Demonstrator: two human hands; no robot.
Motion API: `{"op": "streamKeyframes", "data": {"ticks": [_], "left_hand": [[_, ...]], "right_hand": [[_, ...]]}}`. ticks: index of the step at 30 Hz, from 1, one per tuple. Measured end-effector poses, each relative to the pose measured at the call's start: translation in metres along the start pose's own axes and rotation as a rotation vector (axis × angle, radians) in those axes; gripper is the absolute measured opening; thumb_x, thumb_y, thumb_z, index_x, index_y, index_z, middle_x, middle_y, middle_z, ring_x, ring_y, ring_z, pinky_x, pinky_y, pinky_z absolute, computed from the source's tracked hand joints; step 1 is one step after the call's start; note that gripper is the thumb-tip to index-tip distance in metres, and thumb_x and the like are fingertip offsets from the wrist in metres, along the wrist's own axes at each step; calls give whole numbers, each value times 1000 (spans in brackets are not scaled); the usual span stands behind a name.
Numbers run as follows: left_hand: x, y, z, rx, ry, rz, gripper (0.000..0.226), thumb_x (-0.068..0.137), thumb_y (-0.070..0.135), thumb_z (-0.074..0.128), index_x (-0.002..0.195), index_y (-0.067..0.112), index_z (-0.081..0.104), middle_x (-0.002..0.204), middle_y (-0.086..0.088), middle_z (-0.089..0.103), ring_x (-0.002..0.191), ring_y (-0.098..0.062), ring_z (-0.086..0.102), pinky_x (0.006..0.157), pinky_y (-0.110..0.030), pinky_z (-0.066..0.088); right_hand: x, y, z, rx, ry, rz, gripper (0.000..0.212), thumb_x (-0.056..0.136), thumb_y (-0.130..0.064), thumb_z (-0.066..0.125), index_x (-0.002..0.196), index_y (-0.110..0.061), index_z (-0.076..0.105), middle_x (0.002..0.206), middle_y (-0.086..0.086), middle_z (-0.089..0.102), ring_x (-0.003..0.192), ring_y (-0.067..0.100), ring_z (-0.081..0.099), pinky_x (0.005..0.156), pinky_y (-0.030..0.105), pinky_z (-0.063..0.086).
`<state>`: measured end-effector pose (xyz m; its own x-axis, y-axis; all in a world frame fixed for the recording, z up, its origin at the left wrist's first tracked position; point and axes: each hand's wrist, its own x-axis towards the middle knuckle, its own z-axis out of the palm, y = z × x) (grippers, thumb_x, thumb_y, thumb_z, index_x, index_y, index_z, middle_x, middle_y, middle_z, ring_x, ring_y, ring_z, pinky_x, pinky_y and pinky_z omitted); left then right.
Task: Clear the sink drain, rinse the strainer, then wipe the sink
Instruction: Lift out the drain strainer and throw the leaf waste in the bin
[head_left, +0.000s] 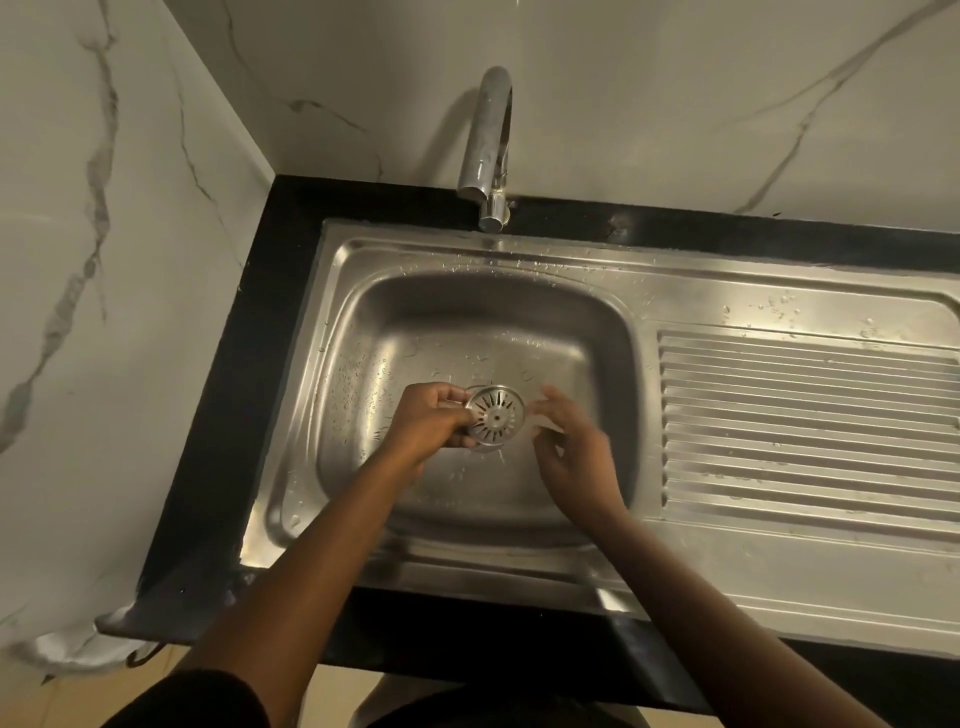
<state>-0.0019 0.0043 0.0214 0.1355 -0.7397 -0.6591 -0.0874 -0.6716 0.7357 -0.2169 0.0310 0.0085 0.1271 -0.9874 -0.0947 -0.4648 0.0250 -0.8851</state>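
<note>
While over sink (644, 291), strainer (496, 415) in left hand (431, 423) (tilted).

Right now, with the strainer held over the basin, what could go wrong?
1. The left hand pinches the strainer by one edge only; it could slip and clatter into the wet sink.
2. The right hand, blurred and close beside it, might knock it loose.

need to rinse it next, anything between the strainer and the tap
Nothing visible. The left hand holds the strainer over the sink, with open space up to the tap. The right hand is beside it, not in the path.
</note>
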Motion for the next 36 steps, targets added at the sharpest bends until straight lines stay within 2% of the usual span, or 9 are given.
{"op": "streamKeyframes", "data": {"ticks": [2, 5, 9, 15, 20, 23, 26, 32, 36], "left_hand": [[-2, 10, 5, -34, 11, 44, 25, 87, -6, 77, 110, 4, 74, 96, -21, 80, 67, -28, 77, 57, -28, 65], [-3, 29, 16, -95, 25, 101, 23, 89, -6, 77, 104, 12, 74, 97, -18, 80, 64, -20, 78, 56, -24, 63], [-1, 56, 40, -158, 17, 180, 23, 92, -2, 76, 111, 11, 75, 99, -13, 82, 72, -18, 80, 61, -24, 63], [6, 92, 70, -212, -27, 275, 35, 97, 4, 73, 132, 5, 68, 115, -14, 79, 98, -23, 79, 81, -28, 66], [14, 106, 80, -171, 0, 297, 34, 100, 13, 71, 134, 9, 68, 124, -11, 75, 116, -25, 73, 93, -34, 62], [15, 106, 81, -140, 16, 284, 31, 101, 15, 70, 132, 12, 70, 121, -9, 76, 116, -26, 73, 95, -39, 62], [14, 102, 77, -117, 31, 281, 27, 101, 15, 70, 128, 12, 72, 119, -9, 77, 115, -29, 73, 92, -38, 62], [12, 88, 65, -64, 69, 260, 22, 103, 19, 67, 123, 16, 74, 113, -4, 77, 111, -24, 73, 85, -31, 60], [13, 80, 61, -61, 79, 231, 20, 103, 19, 67, 121, 16, 75, 113, -6, 77, 112, -26, 73, 89, -35, 61]], "right_hand": [[6, -8, -9, 104, 125, 75, 27, 98, -11, 65, 115, -30, 73, 127, -20, 72, 116, 5, 70, 94, 22, 58], [21, -17, -21, 204, 168, 190, 18, 101, -25, 68, 117, -28, 74, 101, -11, 79, 90, 9, 78, 82, 41, 66], [41, -29, -42, 274, 120, 167, 10, 99, -28, 72, 105, -36, 74, 87, -4, 81, 76, 16, 79, 67, 38, 67], [92, -25, -76, 303, 186, 217, 13, 98, -19, 73, 110, -16, 78, 90, -2, 82, 76, 16, 80, 61, 25, 61], [151, -21, -97, 464, 316, 385, 8, 93, -8, 76, 99, -12, 76, 85, 9, 81, 67, 20, 77, 62, 31, 61], [182, -21, -104, 551, 385, 469, 12, 89, 1, 76, 91, -11, 75, 86, 13, 80, 66, 22, 77, 63, 31, 62], [205, -22, -108, 590, 458, 538, 16, 87, 3, 79, 89, -11, 74, 87, 12, 78, 66, 19, 78, 57, 25, 61], [233, -19, -107, 724, 456, 662, 16, 89, 11, 74, 92, -4, 68, 104, 23, 74, 88, 32, 77, 68, 30, 66], [233, -21, -107, 766, 424, 653, 31, 87, 17, 72, 115, 6, 69, 109, 25, 74, 97, 37, 77, 77, 34, 67]]}}
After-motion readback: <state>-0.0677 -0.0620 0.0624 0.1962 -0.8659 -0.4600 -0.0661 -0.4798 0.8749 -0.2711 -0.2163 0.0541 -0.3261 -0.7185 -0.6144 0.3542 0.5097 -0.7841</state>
